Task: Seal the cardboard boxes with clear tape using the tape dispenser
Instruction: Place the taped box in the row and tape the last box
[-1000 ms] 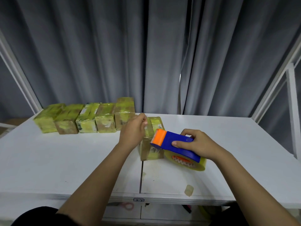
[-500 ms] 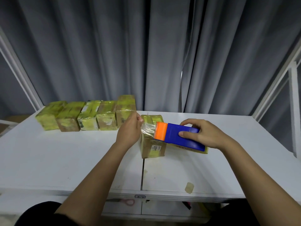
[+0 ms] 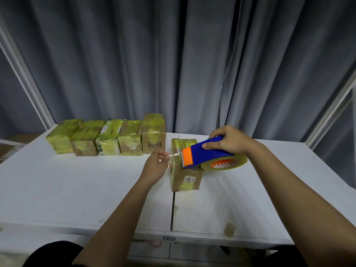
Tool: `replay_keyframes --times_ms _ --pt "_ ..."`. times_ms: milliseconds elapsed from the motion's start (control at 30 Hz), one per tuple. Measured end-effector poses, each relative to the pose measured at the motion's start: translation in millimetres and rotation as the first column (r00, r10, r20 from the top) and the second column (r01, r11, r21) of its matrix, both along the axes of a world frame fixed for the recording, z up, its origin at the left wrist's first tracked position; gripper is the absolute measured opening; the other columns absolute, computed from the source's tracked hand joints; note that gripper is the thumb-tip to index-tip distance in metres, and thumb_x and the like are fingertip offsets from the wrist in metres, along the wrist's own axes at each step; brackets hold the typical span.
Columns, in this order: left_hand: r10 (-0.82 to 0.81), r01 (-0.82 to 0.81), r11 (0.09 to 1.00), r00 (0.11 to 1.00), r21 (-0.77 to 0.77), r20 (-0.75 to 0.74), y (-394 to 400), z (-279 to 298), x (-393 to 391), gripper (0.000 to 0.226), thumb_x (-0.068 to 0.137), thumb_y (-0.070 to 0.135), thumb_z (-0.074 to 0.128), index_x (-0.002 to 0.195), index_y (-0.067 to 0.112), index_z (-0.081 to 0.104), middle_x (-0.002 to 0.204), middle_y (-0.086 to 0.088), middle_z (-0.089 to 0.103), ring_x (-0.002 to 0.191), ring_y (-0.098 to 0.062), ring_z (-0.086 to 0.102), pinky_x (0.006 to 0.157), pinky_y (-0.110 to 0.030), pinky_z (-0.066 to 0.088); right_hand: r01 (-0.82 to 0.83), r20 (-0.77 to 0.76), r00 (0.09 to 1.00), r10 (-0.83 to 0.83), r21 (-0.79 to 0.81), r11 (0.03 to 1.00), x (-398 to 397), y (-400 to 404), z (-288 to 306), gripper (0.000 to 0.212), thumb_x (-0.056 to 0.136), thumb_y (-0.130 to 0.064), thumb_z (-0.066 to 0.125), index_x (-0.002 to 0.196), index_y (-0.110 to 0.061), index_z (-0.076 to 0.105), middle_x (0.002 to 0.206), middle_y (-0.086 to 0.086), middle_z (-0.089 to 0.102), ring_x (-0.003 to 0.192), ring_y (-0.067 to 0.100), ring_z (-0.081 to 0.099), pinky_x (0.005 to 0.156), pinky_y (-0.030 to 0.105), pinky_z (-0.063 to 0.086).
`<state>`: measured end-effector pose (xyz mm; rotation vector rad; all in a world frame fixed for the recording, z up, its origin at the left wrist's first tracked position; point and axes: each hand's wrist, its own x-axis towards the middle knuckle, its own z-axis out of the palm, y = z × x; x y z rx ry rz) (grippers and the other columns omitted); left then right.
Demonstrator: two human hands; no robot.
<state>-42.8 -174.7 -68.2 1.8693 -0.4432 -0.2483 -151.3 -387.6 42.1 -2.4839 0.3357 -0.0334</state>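
1. The white table (image 3: 67, 189) carries everything; a seam runs down its middle and a small scrap of tape (image 3: 229, 229) is stuck near its front edge.
2. A row of five boxes (image 3: 107, 137) stands at the back left, side by side and touching, each wrapped in yellowish tape. All are closed, so their contents cannot be told.
3. The cardboard box (image 3: 185, 176) in hand sits alone just right of the seam, apart from the row, flaps shut and partly taped; what it holds is hidden.
4. The tape dispenser (image 3: 204, 154), blue with an orange head, hovers over that box, the clear roll hanging on its right side.
5. The right hand (image 3: 228, 140) is clamped round the dispenser's blue body.
6. The left hand (image 3: 155, 166) pinches the free end of the clear tape (image 3: 174, 157), stretched between its fingertips and the dispenser's toothed blade, beside the box's left top edge.
7. Likely risks: the loose strip appears bunched and could fold onto itself or cling to the fingers; laid slack, it would wrinkle and seal poorly; pulling sideways could slide the light box; the serrated blade is near the fingertips.
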Motion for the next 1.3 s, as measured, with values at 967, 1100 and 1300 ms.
replay_keyframes --times_ms 967,1100,1300 --pt "-0.022 -0.001 0.998 0.917 -0.058 -0.398 -16 -26 -2 0.021 0.098 0.035 0.049 0.087 0.017 0.054 0.084 0.000 0.058 0.075 -0.008 0.053 0.061 -0.024 0.037 0.003 -0.128 0.992 -0.014 -0.086 0.996 33 2 0 0.029 0.078 -0.049 0.073 0.093 -0.025 0.064 0.093 -0.006 0.069 0.084 0.015 0.067 0.072 0.027 0.057" --pt "0.004 -0.056 0.995 0.857 -0.086 -0.516 -19 -30 -1 0.020 0.096 0.036 0.053 0.103 0.017 0.050 0.081 0.000 0.057 0.067 -0.008 0.050 0.051 -0.021 0.031 0.002 -0.128 0.992 -0.016 -0.111 0.994 37 7 -1 0.029 0.078 -0.049 0.073 0.093 -0.025 0.065 0.093 -0.006 0.069 0.083 0.015 0.067 0.073 0.029 0.057" --pt "0.051 -0.018 0.997 0.859 0.070 -0.510 -15 -34 0 0.038 0.091 0.052 0.051 0.114 0.024 0.039 0.094 -0.002 0.053 0.069 -0.009 0.052 0.043 -0.018 0.030 0.003 -0.133 0.991 -0.021 -0.138 0.990 37 10 -1 0.028 0.078 -0.049 0.073 0.091 -0.026 0.064 0.094 -0.004 0.068 0.084 0.015 0.066 0.074 0.030 0.057"
